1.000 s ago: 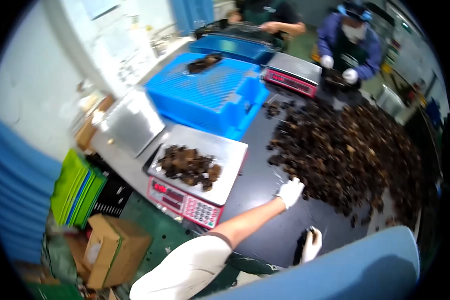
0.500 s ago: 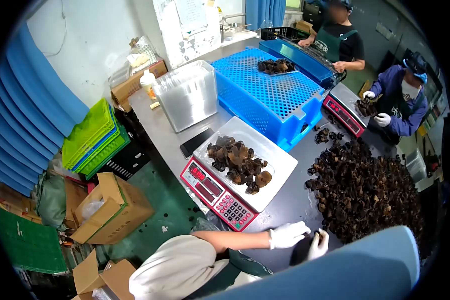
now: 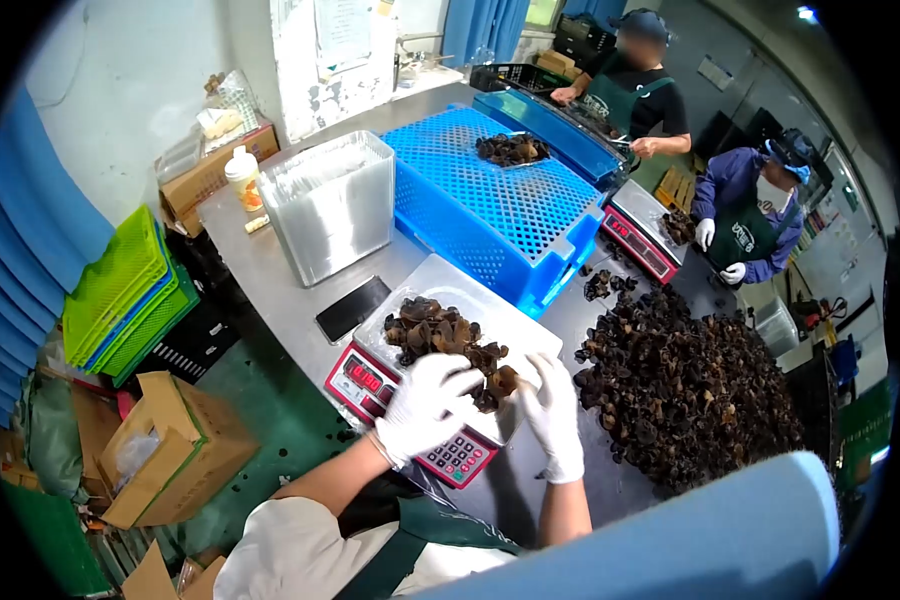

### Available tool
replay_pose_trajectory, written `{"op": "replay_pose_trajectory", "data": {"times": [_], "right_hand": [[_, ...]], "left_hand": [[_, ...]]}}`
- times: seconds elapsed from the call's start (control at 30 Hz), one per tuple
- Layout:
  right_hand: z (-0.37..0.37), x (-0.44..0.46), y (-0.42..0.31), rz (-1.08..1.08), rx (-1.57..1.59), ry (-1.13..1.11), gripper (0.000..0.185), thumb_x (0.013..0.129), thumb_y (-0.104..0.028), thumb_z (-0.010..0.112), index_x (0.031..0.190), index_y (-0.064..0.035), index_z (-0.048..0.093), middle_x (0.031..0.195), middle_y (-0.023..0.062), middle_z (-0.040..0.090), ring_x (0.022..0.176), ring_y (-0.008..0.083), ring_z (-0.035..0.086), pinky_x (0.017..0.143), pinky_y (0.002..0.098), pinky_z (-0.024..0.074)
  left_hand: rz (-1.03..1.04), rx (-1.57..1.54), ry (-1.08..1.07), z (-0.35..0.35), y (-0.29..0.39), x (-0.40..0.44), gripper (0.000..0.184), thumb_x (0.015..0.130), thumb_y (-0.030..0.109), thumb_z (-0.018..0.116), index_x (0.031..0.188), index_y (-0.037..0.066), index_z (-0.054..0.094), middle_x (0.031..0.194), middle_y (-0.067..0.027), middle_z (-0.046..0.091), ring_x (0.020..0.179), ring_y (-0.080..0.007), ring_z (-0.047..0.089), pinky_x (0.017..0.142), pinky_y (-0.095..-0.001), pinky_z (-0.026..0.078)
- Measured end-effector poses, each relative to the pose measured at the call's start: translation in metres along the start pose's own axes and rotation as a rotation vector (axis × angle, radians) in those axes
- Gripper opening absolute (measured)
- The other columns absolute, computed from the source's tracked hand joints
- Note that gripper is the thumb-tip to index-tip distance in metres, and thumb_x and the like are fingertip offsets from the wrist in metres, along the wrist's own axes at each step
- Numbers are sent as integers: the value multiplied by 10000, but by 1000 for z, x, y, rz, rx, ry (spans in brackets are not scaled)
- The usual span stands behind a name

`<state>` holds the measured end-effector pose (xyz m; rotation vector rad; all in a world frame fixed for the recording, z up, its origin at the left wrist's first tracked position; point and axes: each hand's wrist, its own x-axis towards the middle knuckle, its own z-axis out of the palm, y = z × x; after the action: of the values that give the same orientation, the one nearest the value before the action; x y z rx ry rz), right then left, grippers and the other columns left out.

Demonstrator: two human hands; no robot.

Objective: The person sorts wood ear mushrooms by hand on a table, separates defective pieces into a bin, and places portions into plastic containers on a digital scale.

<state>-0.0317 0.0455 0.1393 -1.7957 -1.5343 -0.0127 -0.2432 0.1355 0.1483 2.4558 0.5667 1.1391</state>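
Both my hands wear white gloves. My left hand (image 3: 425,405) is over the front edge of the scale (image 3: 457,460), its fingers apart and bent toward a heap of dark brown wood ear mushrooms (image 3: 435,328). On the other side of the heap, my right hand (image 3: 553,415) has its fingers spread beside the mushrooms at the right end of the weighing pan (image 3: 532,338). Whether the fingertips touch any mushroom is hard to tell. The red display of the scale is lit. A large pile of wood ear mushrooms (image 3: 685,385) covers the table to the right.
Behind the scale stand a blue crate (image 3: 470,215), a stack of clear plastic boxes (image 3: 335,215) and a phone (image 3: 354,307). A bottle (image 3: 242,178) is at the left. Two co-workers stand across the table, one near a second scale (image 3: 638,240). A blue surface (image 3: 690,530) blocks the lower right.
Both hands have moved up and left from the table's near edge to the mushrooms on the scale and have spread apart. The view has shifted; the far co-worker in purple has lowered their hands.
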Motion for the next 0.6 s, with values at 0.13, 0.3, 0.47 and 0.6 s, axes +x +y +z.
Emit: {"op": "replay_pose_trajectory", "data": {"times": [0.13, 0.3, 0.47, 0.6], "right_hand": [[50, 38, -22, -54, 95, -243, 251, 864, -132, 683, 1103, -58, 662, 1093, 133, 634, 995, 311, 620, 871, 383, 494], [6, 9, -9, 151, 193, 173, 143, 862, -19, 662, 1004, -28, 675, 941, 91, 671, 869, 209, 656, 784, 317, 520], [-29, -95, 106, 519, 152, 476, 192, 814, 31, 661, 1004, 6, 663, 940, 104, 665, 890, 224, 650, 814, 321, 517], [-37, -149, 125, 614, -327, 288, 317, 803, 4, 670, 1118, -4, 636, 1085, 140, 637, 957, 276, 625, 867, 352, 495]], "left_hand": [[-147, 50, 56, -25, -35, -5, 479, 777, 200, 747, 1219, 76, 612, 1222, -174, 536, 1127, -357, 514, 984, -451, 421], [-288, 123, 155, -50, -74, -21, 445, 780, 153, 741, 1199, 70, 619, 1241, -182, 529, 1160, -361, 503, 995, -451, 420], [-375, 223, 219, -79, -111, -34, 416, 800, 105, 715, 1200, 62, 608, 1237, -193, 528, 1149, -367, 519, 975, -444, 440], [-404, 260, 249, -93, -127, -32, 410, 819, 84, 695, 1217, 58, 600, 1236, -191, 530, 1131, -364, 532, 972, -432, 444]]}}
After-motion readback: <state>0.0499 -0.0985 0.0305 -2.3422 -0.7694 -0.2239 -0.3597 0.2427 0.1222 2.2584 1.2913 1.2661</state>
